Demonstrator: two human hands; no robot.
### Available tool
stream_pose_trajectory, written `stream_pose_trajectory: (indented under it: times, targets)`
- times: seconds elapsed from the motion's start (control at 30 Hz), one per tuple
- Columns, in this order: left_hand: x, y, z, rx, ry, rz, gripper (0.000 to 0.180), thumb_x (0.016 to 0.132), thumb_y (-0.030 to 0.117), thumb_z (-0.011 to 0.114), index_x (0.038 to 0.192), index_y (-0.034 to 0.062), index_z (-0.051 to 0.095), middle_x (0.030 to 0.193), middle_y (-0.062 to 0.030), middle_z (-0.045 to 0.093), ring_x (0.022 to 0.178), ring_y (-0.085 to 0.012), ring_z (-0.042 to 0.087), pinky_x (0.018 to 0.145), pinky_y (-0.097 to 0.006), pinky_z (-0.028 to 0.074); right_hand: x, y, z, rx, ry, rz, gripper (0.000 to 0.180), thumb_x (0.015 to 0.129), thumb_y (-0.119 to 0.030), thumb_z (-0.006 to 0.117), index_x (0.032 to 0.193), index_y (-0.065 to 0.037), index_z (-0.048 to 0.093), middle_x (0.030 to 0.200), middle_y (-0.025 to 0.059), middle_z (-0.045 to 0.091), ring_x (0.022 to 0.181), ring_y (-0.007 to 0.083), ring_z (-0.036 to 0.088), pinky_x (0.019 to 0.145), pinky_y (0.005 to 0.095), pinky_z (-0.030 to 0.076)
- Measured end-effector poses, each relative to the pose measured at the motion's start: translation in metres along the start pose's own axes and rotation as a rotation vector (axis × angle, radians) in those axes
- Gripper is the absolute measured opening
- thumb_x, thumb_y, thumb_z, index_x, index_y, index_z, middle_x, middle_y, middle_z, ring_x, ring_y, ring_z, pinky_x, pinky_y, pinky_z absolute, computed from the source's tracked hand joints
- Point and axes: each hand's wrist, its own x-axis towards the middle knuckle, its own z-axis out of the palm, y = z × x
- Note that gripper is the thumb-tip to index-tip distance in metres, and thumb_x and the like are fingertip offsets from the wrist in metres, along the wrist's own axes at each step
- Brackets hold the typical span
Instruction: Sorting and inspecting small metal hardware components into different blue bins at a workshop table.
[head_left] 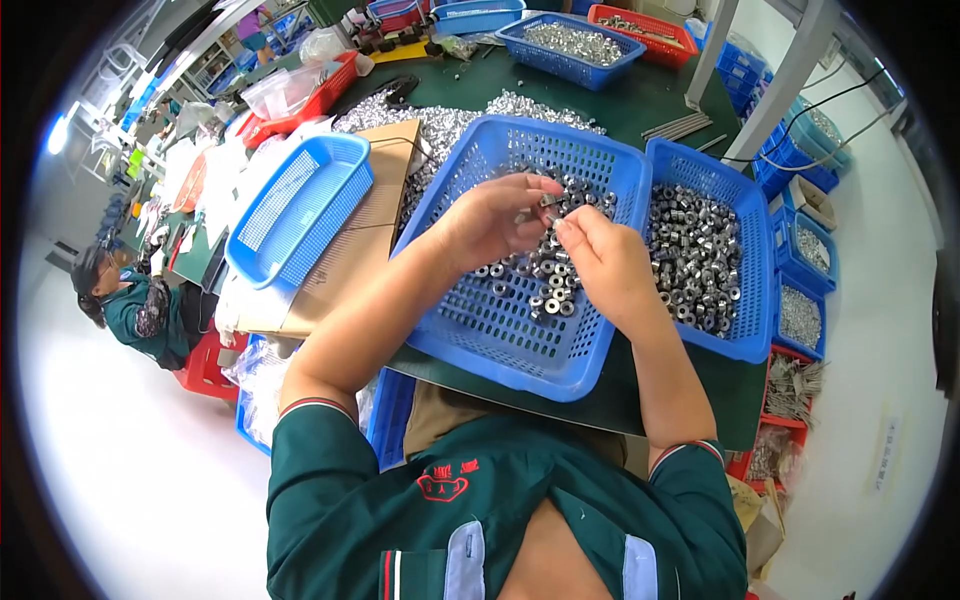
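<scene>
1. A small metal part (548, 203) sits between the two hands, above the middle of the big blue basket (470, 330); it is too small to tell its exact shape.
2. The left hand (495, 218) curls over the basket with thumb and fingertips pinched together on that part, the fingers nearly shut around it.
3. The right hand (605, 262) meets it from the other side, its fingertips drawn close and touching the same part; whether it holds a second piece I cannot tell.
4. Beneath the hands, loose silver ring-shaped nuts (545, 280) lie scattered over the mesh floor of the big blue basket, mostly in its far and middle part.
5. Just beside it on the right stands a second blue basket (752, 260), touching the first and filled with a thicker layer of similar silver parts (693, 255).
6. To the left an empty blue basket (300, 205) rests tilted on a sheet of brown cardboard (345, 255).
7. Behind the baskets a heap of shiny metal pieces (440, 125) lies on the dark green table (660, 100).
8. Farther back stand another blue basket of parts (570, 45) and a red tray (645, 25).
9. Well apart, at the far left, another person (135, 300) in a green top sits near the long bench.
</scene>
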Motion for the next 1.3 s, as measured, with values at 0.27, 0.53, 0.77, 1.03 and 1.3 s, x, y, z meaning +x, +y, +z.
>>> stream_pose_trajectory:
  times: [0.27, 0.53, 0.77, 1.03, 1.3]
  targets:
    - [-0.005, -0.002, 0.013, 0.201, 0.028, 0.068, 0.024, 0.098, 0.021, 0.051, 0.110, 0.0002, 0.055, 0.078, -0.0071, 0.060, 0.057, -0.0085, 0.042, 0.053, -0.022, 0.032, 0.003, 0.003, 0.004, -0.088, 0.050, -0.001, 0.024, 0.094, -0.026, 0.053, 0.080, -0.007, 0.057, 0.064, 0.0159, 0.062, 0.060, 0.0369, 0.061, 0.053, 0.0474, 0.044]
    - [0.003, -0.005, -0.001, 0.237, 0.005, 0.050, 0.016, 0.097, 0.021, 0.055, 0.096, 0.0050, 0.053, 0.072, -0.0075, 0.060, 0.052, -0.0084, 0.039, 0.047, -0.022, 0.029, 0.003, 0.004, 0.015, -0.426, 0.234, -0.325, 0.011, 0.084, -0.013, 0.060, 0.076, -0.008, 0.053, 0.060, 0.0090, 0.058, 0.055, 0.0276, 0.060, 0.050, 0.0398, 0.045]
    - [0.000, -0.008, -0.003, 0.122, 0.007, -0.012, 0.013, 0.097, 0.020, 0.055, 0.094, 0.0071, 0.053, 0.072, -0.0083, 0.061, 0.050, -0.0081, 0.038, 0.047, -0.023, 0.028, 0.000, 0.000, 0.021, -0.441, 0.268, -0.353, 0.012, 0.085, -0.011, 0.059, 0.076, -0.008, 0.053, 0.059, 0.0085, 0.056, 0.054, 0.0248, 0.060, 0.050, 0.0375, 0.045]
    - [-0.004, -0.011, 0.000, 0.360, -0.087, 0.228, 0.014, 0.097, 0.016, 0.055, 0.105, 0.0042, 0.054, 0.089, -0.0049, 0.063, 0.078, -0.0110, 0.060, 0.063, -0.022, 0.044, 0.003, 0.006, 0.006, 0.777, -0.166, 0.379, 0.025, 0.096, -0.019, 0.052, 0.079, -0.002, 0.058, 0.054, 0.0007, 0.051, 0.043, 0.0101, 0.046, 0.042, 0.0258, 0.034]
    - [0.001, 0.009, -0.014, 0.255, -0.091, -0.120, 0.012, 0.087, 0.009, 0.056, 0.098, 0.0052, 0.055, 0.081, -0.0077, 0.060, 0.055, -0.0096, 0.044, 0.043, -0.022, 0.031, 0.009, 0.007, -0.008, 0.459, -0.127, 0.267, 0.028, 0.096, -0.024, 0.054, 0.083, -0.001, 0.062, 0.060, 0.0013, 0.054, 0.054, 0.0071, 0.048, 0.051, 0.0241, 0.038]
